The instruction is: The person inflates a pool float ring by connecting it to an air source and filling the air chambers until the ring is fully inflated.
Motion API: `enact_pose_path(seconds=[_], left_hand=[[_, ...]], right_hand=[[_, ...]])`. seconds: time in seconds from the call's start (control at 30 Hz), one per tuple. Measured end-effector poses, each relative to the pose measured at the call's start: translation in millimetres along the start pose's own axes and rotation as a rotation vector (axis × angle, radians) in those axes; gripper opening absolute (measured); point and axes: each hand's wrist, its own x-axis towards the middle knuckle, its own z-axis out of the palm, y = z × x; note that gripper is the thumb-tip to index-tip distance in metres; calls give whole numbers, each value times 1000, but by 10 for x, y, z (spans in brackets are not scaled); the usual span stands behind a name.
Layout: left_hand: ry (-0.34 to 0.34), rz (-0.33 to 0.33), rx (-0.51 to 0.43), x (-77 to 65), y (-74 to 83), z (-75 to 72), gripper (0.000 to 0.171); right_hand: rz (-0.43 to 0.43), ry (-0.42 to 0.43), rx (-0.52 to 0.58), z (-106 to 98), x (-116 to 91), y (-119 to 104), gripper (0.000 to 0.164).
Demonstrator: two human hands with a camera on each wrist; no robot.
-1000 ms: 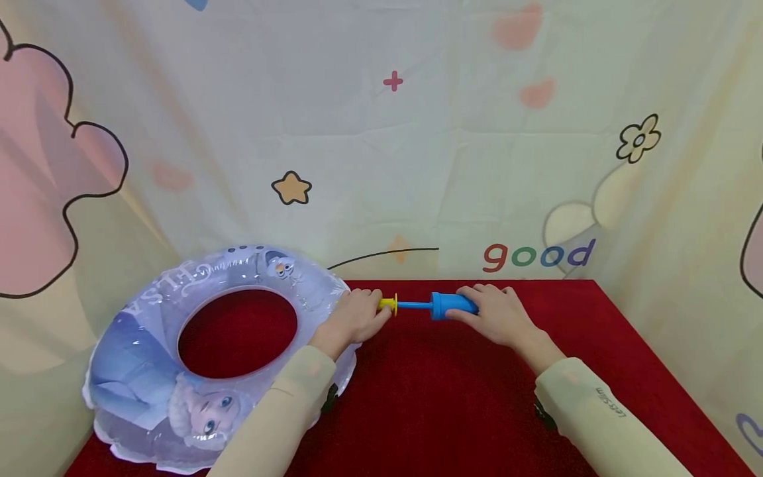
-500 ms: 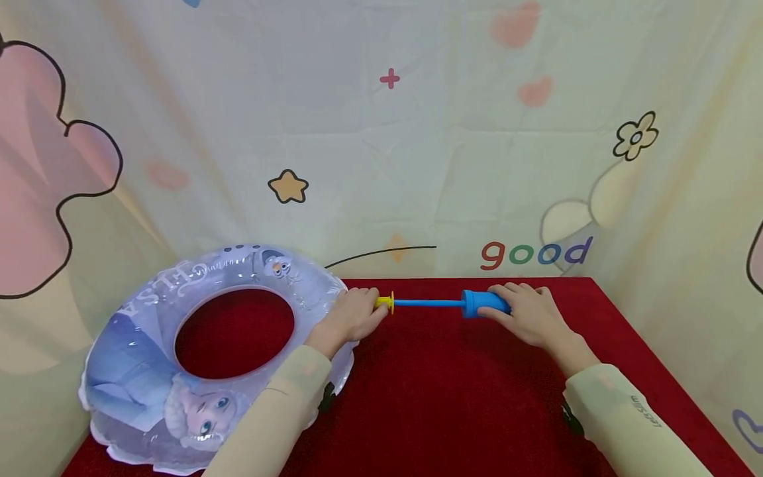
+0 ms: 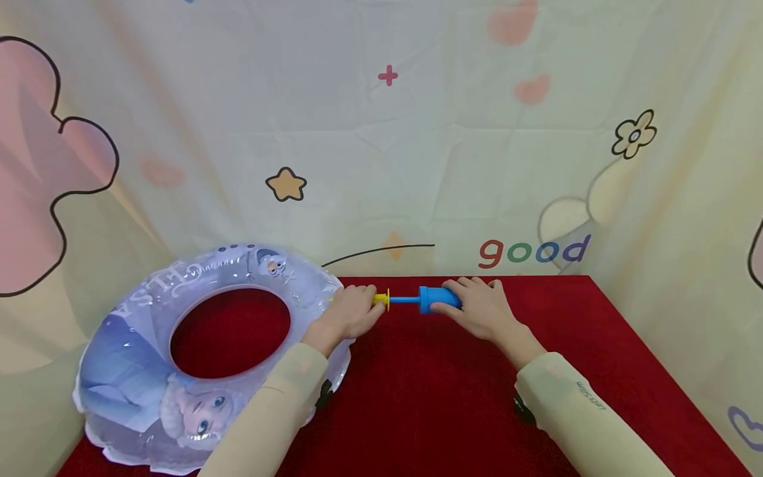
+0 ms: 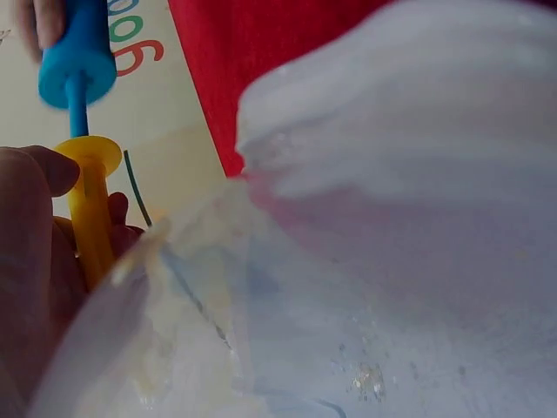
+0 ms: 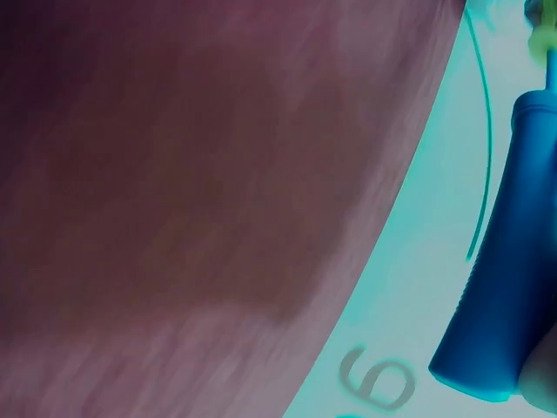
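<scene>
A hand air pump with a blue handle (image 3: 438,300) and a yellow collar (image 3: 388,300) is stretched level between the two hands, with part of its thin blue rod (image 3: 405,300) showing. The left hand (image 3: 353,311) grips the yellow end, seen larger as a yellow tube (image 4: 90,213) in the left wrist view. Around the blue part curl the fingers of the right hand (image 3: 484,310). A pale purple inflatable swim ring (image 3: 140,391) lies to the left, its right side directly behind and under the left hand. Where the pump's tip meets the ring is hidden.
The table is covered in red cloth (image 3: 429,404). A printed fabric backdrop (image 3: 357,132) hangs behind it and along both sides. In the left wrist view, the puffed plastic of the ring (image 4: 392,261) fills most of the picture.
The right hand first drew the blue handle out to the right, lengthening the exposed rod, then pushed it back left. The left hand stays on the yellow end.
</scene>
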Motion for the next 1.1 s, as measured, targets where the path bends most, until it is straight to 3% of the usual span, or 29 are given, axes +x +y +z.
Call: enact_pose_path(seconds=[0.2,0.37,0.6,0.87,1.1], left_hand=[[7,-1,-7,5,9,0,24],[23,-9,-45,3,-12,21,25],[74,9,-50,2,-55,69,27],[65,19,-74,-18,-31,-5,27],[32,24,-74,-28,9,-82,27]], right_hand=[[-1,-22,-16,66,184,-367,65],[10,-27,-4,78,212,-419,66],[12,-6,11,27,74,-84,67],[26,8,33,-144,-195,416,66],[37,7,27,-260,-323,516,67]])
